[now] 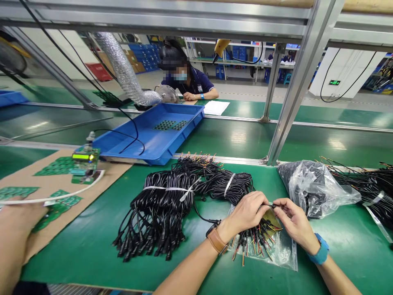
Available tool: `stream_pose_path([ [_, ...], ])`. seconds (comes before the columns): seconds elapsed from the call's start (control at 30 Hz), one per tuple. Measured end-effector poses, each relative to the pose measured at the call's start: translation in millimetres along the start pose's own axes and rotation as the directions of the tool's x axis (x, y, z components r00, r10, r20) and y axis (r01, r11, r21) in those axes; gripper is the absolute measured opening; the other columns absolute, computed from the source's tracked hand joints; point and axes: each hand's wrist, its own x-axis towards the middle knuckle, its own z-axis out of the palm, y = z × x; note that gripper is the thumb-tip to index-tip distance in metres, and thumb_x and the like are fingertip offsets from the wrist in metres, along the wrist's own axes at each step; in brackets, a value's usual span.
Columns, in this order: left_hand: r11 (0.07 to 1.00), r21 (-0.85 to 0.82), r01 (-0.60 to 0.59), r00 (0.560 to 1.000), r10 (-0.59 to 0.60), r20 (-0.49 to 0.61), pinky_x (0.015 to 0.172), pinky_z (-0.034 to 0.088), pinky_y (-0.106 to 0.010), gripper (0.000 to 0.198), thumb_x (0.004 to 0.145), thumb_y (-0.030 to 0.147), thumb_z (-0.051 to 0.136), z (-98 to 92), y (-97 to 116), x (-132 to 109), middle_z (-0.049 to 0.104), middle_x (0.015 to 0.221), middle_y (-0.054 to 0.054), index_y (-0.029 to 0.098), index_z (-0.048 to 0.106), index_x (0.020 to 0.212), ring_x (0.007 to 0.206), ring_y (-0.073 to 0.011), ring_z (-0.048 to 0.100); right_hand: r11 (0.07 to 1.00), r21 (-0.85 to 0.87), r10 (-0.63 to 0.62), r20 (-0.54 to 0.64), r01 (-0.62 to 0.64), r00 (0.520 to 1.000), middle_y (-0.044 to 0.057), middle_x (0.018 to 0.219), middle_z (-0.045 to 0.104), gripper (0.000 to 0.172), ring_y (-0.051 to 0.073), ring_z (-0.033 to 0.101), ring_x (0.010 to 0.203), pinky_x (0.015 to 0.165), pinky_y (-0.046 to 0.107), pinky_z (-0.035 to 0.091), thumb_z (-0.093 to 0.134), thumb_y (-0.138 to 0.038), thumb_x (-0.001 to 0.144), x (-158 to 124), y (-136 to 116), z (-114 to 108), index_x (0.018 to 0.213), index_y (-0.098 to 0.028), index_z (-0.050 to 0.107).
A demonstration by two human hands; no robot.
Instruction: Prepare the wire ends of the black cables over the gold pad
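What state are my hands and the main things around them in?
Your left hand, pinching a slim black piece
Your right hand, pinching the same piece
Coiled black cable bundles, tied with white straps
Small yellow-green rectangular display, lit
Shallow blue plastic tray, holding green boards
Bulky clear plastic bag, crumpled

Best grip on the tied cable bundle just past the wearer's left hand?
Probably around the middle of the cable bundle, at its white tie, from above, just beyond the left hand: its top lies exposed there, and the tie cinches the loops together.
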Motion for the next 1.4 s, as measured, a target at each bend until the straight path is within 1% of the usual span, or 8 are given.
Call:
stream_pose_path([
  [0.23, 1.000, 0.024, 0.004, 0.997, -0.002, -0.083, 0.067, 0.044, -0.031, 0.015, 0.094, 0.013, 0.051, 7.9, -1, -4, 0.064, 0.076, -0.004, 0.018, 0.055, 0.081, 0.071, -0.0179, 0.058, 0.995, -0.011, -0.096, -0.025, 0.096, 0.995, 0.008, 0.095, 0.071, 0.023, 0.020, 0.069, 0.083, 0.075, 0.029, 0.058, 0.055, -0.039, 0.100, -1, 1, 9, 0.102, -0.019, 0.067],
  [0.47, 0.998, 0.056, 0.043, 0.998, -0.040, -0.055, 0.065, 0.041, -0.030, 0.016, 0.089, 0.009, 0.050, 13.5, -1, -5, 0.063, 0.072, -0.003, 0.019, 0.055, 0.076, 0.067, -0.0174, 0.057, 0.978, -0.111, -0.180, -0.047, 0.174, 0.982, 0.009, 0.096, 0.071, 0.019, 0.022, 0.068, 0.089, 0.083, 0.034, 0.056, 0.049, -0.033, 0.103, -1, 1, 17, 0.100, -0.023, 0.065],
  [0.6, 0.994, 0.084, 0.071, 0.997, -0.067, -0.042, 0.065, 0.041, -0.030, 0.018, 0.089, 0.008, 0.050, 16.6, -1, -5, 0.062, 0.071, -0.003, 0.019, 0.054, 0.075, 0.067, -0.0173, 0.057, 0.967, -0.146, -0.221, -0.058, 0.211, 0.974, 0.008, 0.093, 0.071, 0.019, 0.023, 0.069, 0.087, 0.081, 0.035, 0.056, 0.048, -0.033, 0.103, 0, 1, 21, 0.099, -0.024, 0.064],
  [0.7, 0.993, 0.081, 0.082, 0.996, -0.079, -0.029, 0.067, 0.042, -0.030, 0.018, 0.093, 0.010, 0.049, 14.5, 0, -3, 0.064, 0.074, -0.003, 0.019, 0.055, 0.078, 0.069, -0.0175, 0.058, 0.970, -0.142, -0.209, -0.077, 0.197, 0.975, 0.008, 0.094, 0.071, 0.017, 0.023, 0.069, 0.087, 0.081, 0.034, 0.056, 0.049, -0.032, 0.102, 1, 2, 21, 0.100, -0.023, 0.063],
  [0.87, 0.995, 0.079, 0.060, 0.998, -0.061, 0.021, 0.077, 0.046, -0.032, 0.008, 0.096, 0.015, 0.052, 6.0, 2, 1, 0.066, 0.087, -0.005, 0.018, 0.057, 0.090, 0.081, -0.0200, 0.060, 0.985, -0.096, -0.155, -0.106, 0.145, 0.982, 0.009, 0.096, 0.070, 0.015, 0.022, 0.069, 0.089, 0.081, 0.033, 0.057, 0.055, -0.032, 0.100, 2, 4, 16, 0.105, -0.021, 0.063],
  [1.1, 0.997, 0.053, 0.062, 0.998, -0.062, -0.019, 0.067, 0.041, -0.030, 0.018, 0.090, 0.008, 0.051, 9.1, -1, -1, 0.063, 0.072, -0.003, 0.019, 0.055, 0.076, 0.069, -0.0178, 0.057, 0.974, -0.092, -0.213, -0.068, 0.206, 0.975, 0.007, 0.092, 0.069, 0.013, 0.021, 0.068, 0.085, 0.077, 0.031, 0.057, 0.054, -0.032, 0.100, 5, 2, 16, 0.096, -0.022, 0.062],
  [1.27, 0.996, 0.071, 0.053, 0.999, -0.053, -0.008, 0.066, 0.040, -0.031, 0.018, 0.085, 0.004, 0.051, 15.4, -5, -4, 0.061, 0.070, -0.003, 0.019, 0.055, 0.075, 0.068, -0.0181, 0.056, 0.971, -0.111, -0.217, -0.026, 0.213, 0.976, 0.007, 0.091, 0.071, 0.013, 0.021, 0.068, 0.083, 0.077, 0.032, 0.056, 0.053, -0.030, 0.100, 5, 2, 18, 0.096, -0.023, 0.063],
  [1.4, 0.995, 0.084, 0.055, 0.998, -0.056, 0.010, 0.067, 0.041, -0.031, 0.019, 0.085, 0.004, 0.050, 14.6, -4, -3, 0.061, 0.071, -0.003, 0.019, 0.054, 0.075, 0.069, -0.0182, 0.056, 0.973, -0.107, -0.205, -0.015, 0.202, 0.979, 0.008, 0.093, 0.073, 0.013, 0.021, 0.070, 0.084, 0.078, 0.034, 0.057, 0.053, -0.031, 0.099, 6, 3, 18, 0.098, -0.022, 0.063],
])
